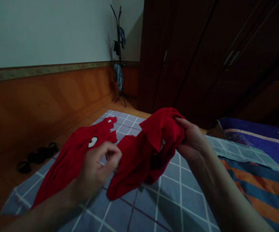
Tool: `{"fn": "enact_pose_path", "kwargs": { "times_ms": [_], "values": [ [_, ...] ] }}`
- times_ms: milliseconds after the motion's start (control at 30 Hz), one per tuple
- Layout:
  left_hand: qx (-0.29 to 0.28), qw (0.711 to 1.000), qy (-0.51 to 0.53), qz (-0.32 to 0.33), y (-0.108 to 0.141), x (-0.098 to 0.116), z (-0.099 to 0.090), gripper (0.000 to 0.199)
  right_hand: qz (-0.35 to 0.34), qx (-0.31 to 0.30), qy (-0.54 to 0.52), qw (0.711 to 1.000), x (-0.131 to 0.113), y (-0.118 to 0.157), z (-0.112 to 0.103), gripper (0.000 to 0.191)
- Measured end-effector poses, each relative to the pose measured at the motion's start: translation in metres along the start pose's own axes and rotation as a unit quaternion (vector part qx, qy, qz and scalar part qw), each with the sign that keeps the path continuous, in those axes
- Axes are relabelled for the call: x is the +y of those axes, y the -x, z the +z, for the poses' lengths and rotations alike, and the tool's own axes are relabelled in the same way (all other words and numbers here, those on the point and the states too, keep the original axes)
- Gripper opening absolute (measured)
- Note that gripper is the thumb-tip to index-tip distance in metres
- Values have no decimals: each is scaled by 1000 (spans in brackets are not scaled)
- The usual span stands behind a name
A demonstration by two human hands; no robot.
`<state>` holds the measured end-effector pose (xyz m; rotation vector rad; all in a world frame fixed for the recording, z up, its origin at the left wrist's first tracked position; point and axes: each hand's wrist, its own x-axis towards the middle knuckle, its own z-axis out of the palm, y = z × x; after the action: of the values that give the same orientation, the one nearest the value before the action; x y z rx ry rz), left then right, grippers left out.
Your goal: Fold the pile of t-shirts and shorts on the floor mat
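My right hand grips a bunched red garment by its upper right side, thumb on top. The cloth is raised over the bed, and its lower end hangs toward the left. An opening with folded edges faces me; the garment's exact kind is unclear. My left hand, slightly blurred, is just left of this cloth with fingers curled toward the thumb. I see nothing held in it. Behind the left hand, a second red garment with a white and black eye print lies spread on the bed.
A grey checked sheet covers the bed. Striped orange and blue cloth lies at right, near a purple cover. Dark footwear sits on the floor at left. A coat rack stands beside the dark wardrobe.
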<state>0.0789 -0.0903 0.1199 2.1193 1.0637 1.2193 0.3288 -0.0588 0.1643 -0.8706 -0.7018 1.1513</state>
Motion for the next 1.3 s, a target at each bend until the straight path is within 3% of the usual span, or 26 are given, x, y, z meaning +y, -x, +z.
{"fn": "enact_pose_path", "kwargs": {
  "times_ms": [67, 100, 167, 200, 267, 400, 433, 467, 533, 600, 667, 700, 800, 833, 900, 1000, 1100, 1200, 1300],
  "values": [
    [-182, 982, -3, 57, 26, 0, 33, 12, 25, 9, -17, 1000, -9, 1, -12, 11],
    [-256, 964, -11, 73, 34, -2, 51, 28, 38, 11, -22, 999, -13, 3, -17, 12],
    [-349, 933, -42, 76, 38, -13, 83, 68, 41, 24, -34, 998, -20, 7, -26, 13],
    [-365, 926, -63, 68, 32, -21, 96, 84, 39, 40, -42, 998, -24, 10, -31, 15],
    [-347, 930, -112, 50, 11, -38, 112, 99, 21, 91, -66, 993, -32, 18, -45, 20],
    [-165, 971, -169, 33, -35, -58, 116, 94, -40, 198, -111, 973, -37, 40, -85, 33],
    [-151, 975, -160, 41, -40, -59, 118, 91, -41, 219, -119, 968, -34, 47, -95, 35],
    [-167, 974, -144, 52, -39, -57, 121, 90, -34, 238, -126, 962, -30, 53, -105, 35],
    [-254, 958, -107, 74, -26, -50, 136, 98, -14, 264, -135, 955, -20, 62, -119, 34],
    [-336, 933, -87, 95, -4, -42, 160, 114, 1, 277, -140, 951, -9, 69, -126, 34],
    [-364, 921, -85, 111, 13, -34, 186, 116, 16, 289, -147, 946, -3, 73, -126, 34],
    [-363, 922, -81, 112, 17, -30, 198, 104, 19, 294, -150, 944, -1, 76, -124, 33],
    [-340, 934, -56, 94, 8, -21, 210, 36, -17, 300, -129, 945, 0, 88, -118, 29],
    [-334, 937, -49, 87, 0, -18, 205, 20, -41, 300, -107, 947, 0, 96, -118, 27],
    [-316, 947, -14, 61, -16, -15, 177, 13, -73, 301, -53, 949, 4, 116, -121, 21],
    [-231, 965, 116, -36, -27, -18, 103, 14, -56, 302, 37, 951, 19, 156, -140, 25],
    [-109, 987, 78, -93, -20, -34, 25, 16, 8, 276, 233, 932, 43, 190, -171, 39],
    [-45, 996, -22, -78, -2, -53, -18, 20, -13, 230, 456, 860, 67, 201, -196, 47],
    [-36, 995, -69, -55, 11, -61, -29, 21, -121, 161, 647, 735, 83, 186, -205, 63]
  ]
}}
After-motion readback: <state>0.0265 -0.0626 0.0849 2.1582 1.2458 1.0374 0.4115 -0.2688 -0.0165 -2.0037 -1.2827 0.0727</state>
